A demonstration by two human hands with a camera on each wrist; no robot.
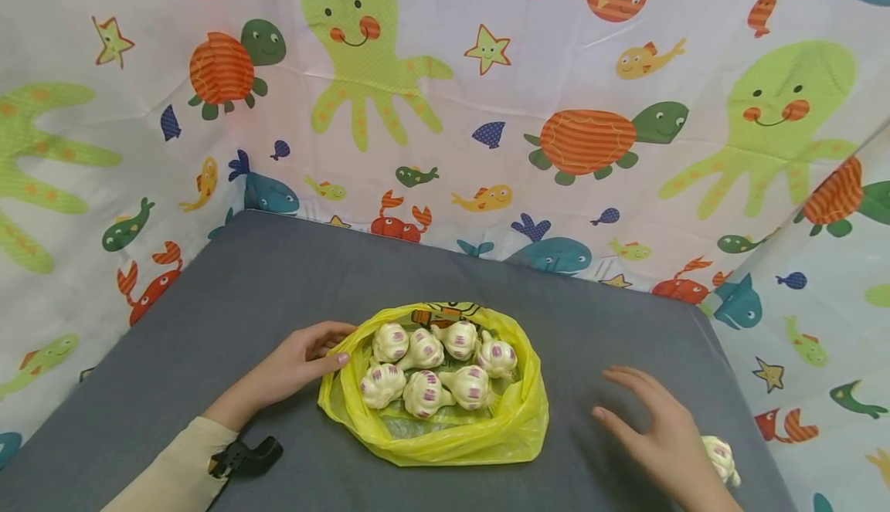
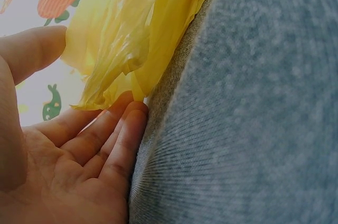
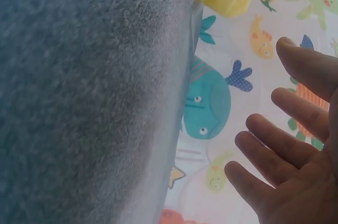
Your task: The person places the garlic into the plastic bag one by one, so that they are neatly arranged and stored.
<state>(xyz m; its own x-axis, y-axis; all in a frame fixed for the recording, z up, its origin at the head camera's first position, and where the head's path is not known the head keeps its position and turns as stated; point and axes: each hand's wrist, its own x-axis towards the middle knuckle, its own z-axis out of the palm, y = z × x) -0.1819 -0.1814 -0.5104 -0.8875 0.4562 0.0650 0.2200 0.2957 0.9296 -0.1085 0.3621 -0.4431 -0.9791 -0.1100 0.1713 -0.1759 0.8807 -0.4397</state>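
A yellow plastic bag lies on the table with its mouth rolled wide. Several garlic bulbs, cream with purple marks, sit inside it. At the bag's left side is my left hand, its thumb and fingers spread apart and touching the plastic; in the left wrist view the fingertips rest against the bag's lower edge, close to the table. My right hand hovers right of the bag, fingers apart and holding nothing. One more garlic bulb lies beyond that hand, partly hidden by it.
The dark grey table runs back to a white curtain printed with sea animals, which encloses the back and both sides. A black strap piece sits on my left sleeve.
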